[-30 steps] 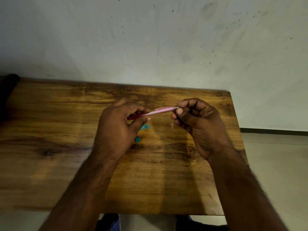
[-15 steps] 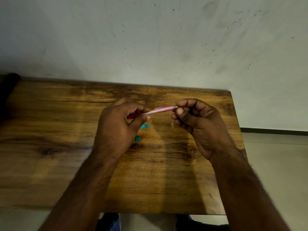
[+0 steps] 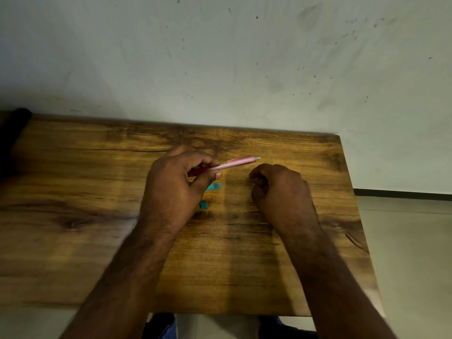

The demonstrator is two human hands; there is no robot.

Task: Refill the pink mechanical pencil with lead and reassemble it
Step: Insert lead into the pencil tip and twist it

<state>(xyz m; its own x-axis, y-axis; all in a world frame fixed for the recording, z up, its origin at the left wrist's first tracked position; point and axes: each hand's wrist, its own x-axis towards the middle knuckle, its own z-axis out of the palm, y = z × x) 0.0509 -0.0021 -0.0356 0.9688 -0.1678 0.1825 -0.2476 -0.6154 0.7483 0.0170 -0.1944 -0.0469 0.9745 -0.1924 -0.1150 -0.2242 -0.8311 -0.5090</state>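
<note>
Holding the pink pencil (image 3: 234, 163) by its darker red grip end, left hand (image 3: 176, 189) pinched shut around it with thumb and fingers, barrel angled up and to the right above the wooden table (image 3: 73, 192). Showing a pale, whitish tip at the free right end, possibly the eraser or open top; too small to tell. Resting low on the table just right of the pencil's free end, right hand (image 3: 278, 192) curled into a loose fist, fingertips bunched as if pinching something small; cannot tell what, or whether anything at all. Judging from this: pencil probably opened, refill under way or cap about to go back, reassembly not yet finished. No lead visible anywhere.

Counting: one pencil, two hands, one table. Two small teal pieces on the wood below the pencil, the longer teal piece (image 3: 214, 186) partly hidden behind the left thumb, the shorter teal piece (image 3: 203, 204) just below it, perhaps a lead case and its lid.
</note>
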